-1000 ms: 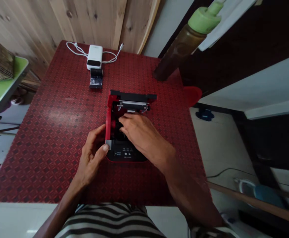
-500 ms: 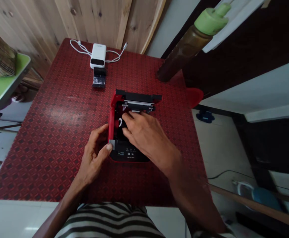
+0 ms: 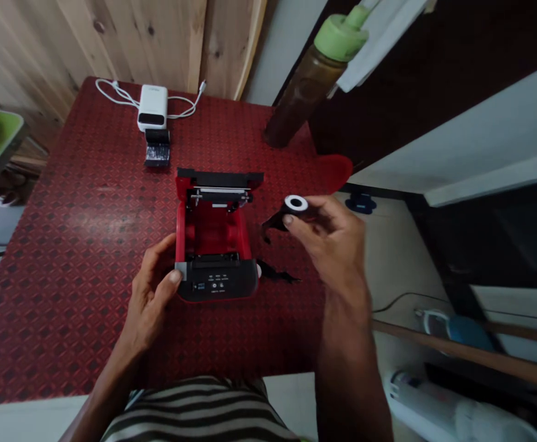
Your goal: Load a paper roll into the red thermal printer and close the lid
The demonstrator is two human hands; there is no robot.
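In front of me on the table sits a small red and black label printer (image 3: 220, 276), its lid (image 3: 222, 179) raised and its red inner bay bare. My left hand (image 3: 153, 285) grips the printer's left side, thumb on the front corner and fingers along the wall. To the right of the printer, my right hand (image 3: 332, 239) holds up a black ribbon roll (image 3: 296, 204) with a white core, pinched between thumb and fingers. A loose black end hangs from the roll's left. Beside the printer's right side lies another dark torn strip (image 3: 280, 274) with a small white part.
A white power bank (image 3: 153, 107) with a white cable stands at the back left of the red patterned table (image 3: 88, 276). Before it rests a small black roll (image 3: 158, 147). A tall brown bottle with a green cap (image 3: 312, 80) stands at the back right, near a red stool (image 3: 335, 172).
My right hand has lifted the ribbon roll out of the printer's bay and carried it right. My left hand keeps its hold on the printer. The camera view has shifted to the right.
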